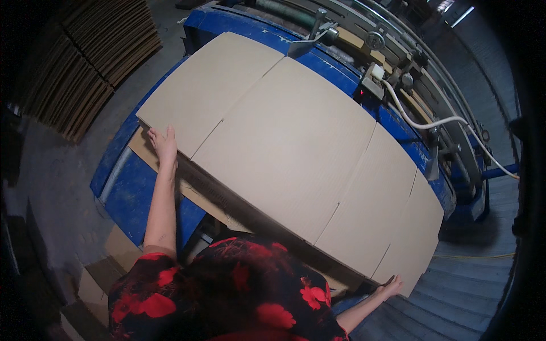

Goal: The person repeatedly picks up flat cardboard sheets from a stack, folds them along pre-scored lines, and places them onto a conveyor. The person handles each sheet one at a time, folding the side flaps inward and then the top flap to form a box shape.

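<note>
A stack of large flat cardboard sheets [290, 148], creased into several panels, lies on a blue machine table [133, 193]. My left hand [163, 145] rests flat against the near left edge of the stack, fingers spread. My right hand [391, 286] touches the near right corner of the stack, fingers apart, palm toward the edge. Both arms reach out wide from my red and black flowered top.
Behind the stack runs a blue machine with metal guides [310, 40], rollers and a white cable [432, 122]. Piles of brown corrugated sheets [85, 62] stand on the floor at the upper left. Cardboard pieces [99, 273] lie by my left side.
</note>
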`<control>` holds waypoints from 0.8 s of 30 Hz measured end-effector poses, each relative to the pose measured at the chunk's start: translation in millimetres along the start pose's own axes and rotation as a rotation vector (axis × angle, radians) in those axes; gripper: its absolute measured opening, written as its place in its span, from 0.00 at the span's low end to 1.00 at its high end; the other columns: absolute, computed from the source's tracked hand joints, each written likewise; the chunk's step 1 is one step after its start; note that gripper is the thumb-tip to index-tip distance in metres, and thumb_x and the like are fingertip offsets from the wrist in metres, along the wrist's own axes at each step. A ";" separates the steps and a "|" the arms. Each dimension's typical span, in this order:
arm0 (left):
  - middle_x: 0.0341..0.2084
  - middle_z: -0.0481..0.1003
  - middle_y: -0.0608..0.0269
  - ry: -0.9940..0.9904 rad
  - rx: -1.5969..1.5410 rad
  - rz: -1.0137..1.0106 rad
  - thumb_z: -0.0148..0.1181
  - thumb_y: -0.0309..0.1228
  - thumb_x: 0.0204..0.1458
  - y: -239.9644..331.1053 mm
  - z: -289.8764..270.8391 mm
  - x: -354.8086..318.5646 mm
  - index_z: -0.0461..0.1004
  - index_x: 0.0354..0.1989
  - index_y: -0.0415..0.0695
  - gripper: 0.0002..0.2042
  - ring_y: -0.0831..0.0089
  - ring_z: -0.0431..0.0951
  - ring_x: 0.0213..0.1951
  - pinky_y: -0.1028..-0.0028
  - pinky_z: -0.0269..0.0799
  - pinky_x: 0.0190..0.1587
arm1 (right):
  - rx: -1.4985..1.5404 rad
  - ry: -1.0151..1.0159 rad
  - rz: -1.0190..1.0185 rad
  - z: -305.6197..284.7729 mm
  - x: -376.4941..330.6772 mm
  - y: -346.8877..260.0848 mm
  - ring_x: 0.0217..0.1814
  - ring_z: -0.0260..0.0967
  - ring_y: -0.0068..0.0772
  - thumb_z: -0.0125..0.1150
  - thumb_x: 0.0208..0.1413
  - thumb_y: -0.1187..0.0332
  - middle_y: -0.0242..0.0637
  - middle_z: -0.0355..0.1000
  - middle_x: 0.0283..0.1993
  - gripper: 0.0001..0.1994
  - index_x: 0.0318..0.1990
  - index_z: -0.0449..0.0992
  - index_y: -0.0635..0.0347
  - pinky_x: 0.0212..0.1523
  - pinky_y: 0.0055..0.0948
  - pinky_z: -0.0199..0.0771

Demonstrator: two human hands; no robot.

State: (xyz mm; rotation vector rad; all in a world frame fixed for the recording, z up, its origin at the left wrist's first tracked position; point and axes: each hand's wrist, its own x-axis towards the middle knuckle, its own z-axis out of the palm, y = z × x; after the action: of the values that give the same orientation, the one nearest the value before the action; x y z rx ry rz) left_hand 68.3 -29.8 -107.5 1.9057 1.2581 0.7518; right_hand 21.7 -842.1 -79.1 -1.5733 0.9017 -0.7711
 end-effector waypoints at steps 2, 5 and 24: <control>0.67 0.39 0.43 -0.068 -0.052 0.013 0.48 0.48 0.56 0.9 -7.6 -0.1 0.44 0.65 0.30 0.38 0.48 0.35 0.68 0.61 0.33 0.68 | 0.082 -0.004 0.010 4.6 -4.9 -11.4 0.47 0.61 0.38 0.53 0.52 0.71 0.44 0.64 0.47 0.16 0.47 0.65 0.72 0.46 0.37 0.68; 0.68 0.39 0.48 -0.062 0.011 -0.038 0.47 0.49 0.56 3.1 -11.4 5.9 0.48 0.65 0.33 0.36 0.49 0.34 0.68 0.60 0.32 0.68 | -0.027 -0.009 0.002 10.4 -12.8 -25.6 0.51 0.61 0.37 0.54 0.51 0.75 0.46 0.61 0.56 0.26 0.59 0.59 0.69 0.46 0.34 0.68; 0.45 0.71 0.57 -0.423 -0.870 -0.515 0.60 0.33 0.52 50.6 -37.7 14.8 0.67 0.52 0.40 0.20 0.66 0.71 0.47 0.65 0.67 0.48 | 0.766 -0.194 0.397 29.3 -62.2 -76.8 0.51 0.69 0.46 0.55 0.54 0.74 0.45 0.70 0.50 0.15 0.49 0.68 0.68 0.53 0.48 0.69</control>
State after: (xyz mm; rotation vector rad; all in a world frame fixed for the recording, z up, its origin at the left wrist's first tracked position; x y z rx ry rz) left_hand 69.9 -20.0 -43.4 0.9094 0.8733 0.4622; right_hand 27.2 -766.3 -9.5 -0.7470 0.6327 -0.5645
